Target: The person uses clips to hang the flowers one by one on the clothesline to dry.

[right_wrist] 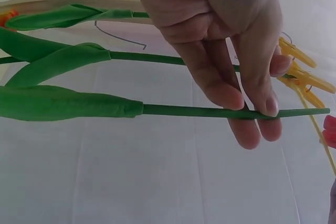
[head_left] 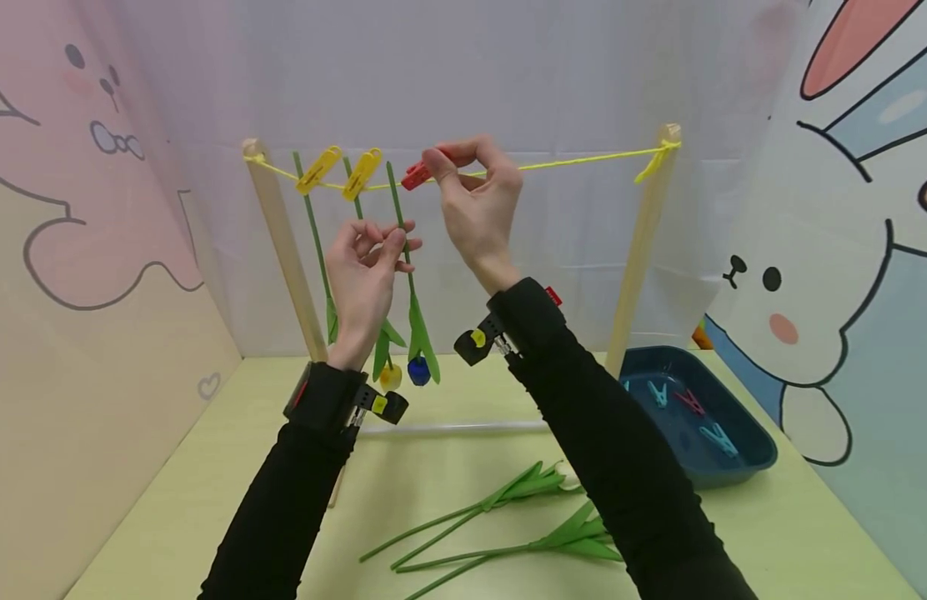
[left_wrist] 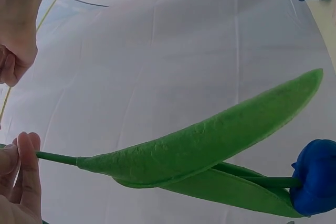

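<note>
A yellow string (head_left: pixel 583 158) runs between two wooden posts. Two yellow pegs (head_left: pixel 318 170) clip green stems that hang head down from it. My right hand (head_left: pixel 435 169) pinches a red peg (head_left: pixel 415 176) at the string, right at the top of a third stem (head_left: pixel 394 200). My left hand (head_left: pixel 394 247) pinches that stem lower down, which the right wrist view shows as the left hand (right_wrist: pixel 257 109) with its fingers on the green stem (right_wrist: pixel 184 111). The blue flower head (left_wrist: pixel 315 177) hangs at the bottom below a long leaf (left_wrist: pixel 199 140).
A dark blue tray (head_left: pixel 759 454) with several teal and pink pegs stands at the right by the right post (head_left: pixel 643 242). Loose green-leaved stems (head_left: pixel 508 500) lie on the table in front. A white bar (head_left: pixel 448 427) joins the posts. Cartoon-printed walls close three sides.
</note>
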Demonstrator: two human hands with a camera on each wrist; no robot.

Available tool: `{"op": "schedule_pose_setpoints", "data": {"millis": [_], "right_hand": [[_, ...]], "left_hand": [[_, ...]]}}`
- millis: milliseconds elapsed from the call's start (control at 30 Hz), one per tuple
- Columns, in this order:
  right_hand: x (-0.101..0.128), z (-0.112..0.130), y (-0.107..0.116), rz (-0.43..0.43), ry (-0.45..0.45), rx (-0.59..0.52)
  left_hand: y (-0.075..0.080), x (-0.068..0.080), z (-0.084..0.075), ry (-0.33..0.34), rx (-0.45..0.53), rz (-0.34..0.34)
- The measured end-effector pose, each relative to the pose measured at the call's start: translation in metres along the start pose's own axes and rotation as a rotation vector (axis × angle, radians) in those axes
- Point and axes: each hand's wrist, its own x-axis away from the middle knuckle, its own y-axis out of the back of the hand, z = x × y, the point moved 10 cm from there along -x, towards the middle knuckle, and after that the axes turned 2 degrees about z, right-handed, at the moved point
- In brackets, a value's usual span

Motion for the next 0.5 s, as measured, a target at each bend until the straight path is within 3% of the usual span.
{"op": "schedule_pose_setpoints", "data": {"millis": [500], "right_hand": [[-0.001, -0.004, -0.013, 0.039, -0.074, 0.094]], "left_hand": [[-0.003, -0.005, -0.001, 0.018, -0.007, -0.018]]}}
